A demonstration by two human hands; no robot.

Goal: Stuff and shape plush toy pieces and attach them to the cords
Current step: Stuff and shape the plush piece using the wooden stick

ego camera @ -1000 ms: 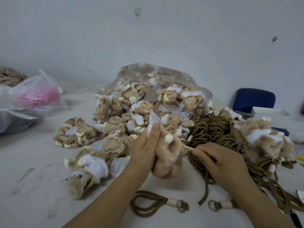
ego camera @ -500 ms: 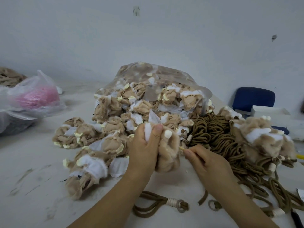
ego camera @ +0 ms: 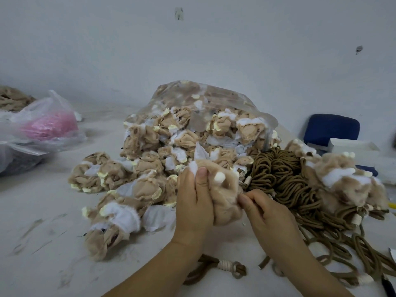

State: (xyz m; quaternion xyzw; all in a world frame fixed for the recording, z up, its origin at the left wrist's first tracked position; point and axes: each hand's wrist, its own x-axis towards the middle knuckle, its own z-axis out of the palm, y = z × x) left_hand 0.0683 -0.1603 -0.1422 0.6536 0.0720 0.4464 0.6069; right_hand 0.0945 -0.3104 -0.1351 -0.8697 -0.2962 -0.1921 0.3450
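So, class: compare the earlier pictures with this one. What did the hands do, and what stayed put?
The right hand moved left, pushing its thin stick into the plush piece until it no longer shows. The left hand kept gripping the plush piece. The toy pile and brown cords stayed put.

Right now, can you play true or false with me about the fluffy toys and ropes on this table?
1. The left hand holds a tan furry plush piece. True.
2. The pile of brown cords lies left of the hands. False: it lies to their right.
3. The crinkly clear plastic bag on the left holds something pink. True.
4. The right hand rests flat on the table. False: its fingertips pinch at the plush piece's edge.
5. The chair is red. False: it is blue.
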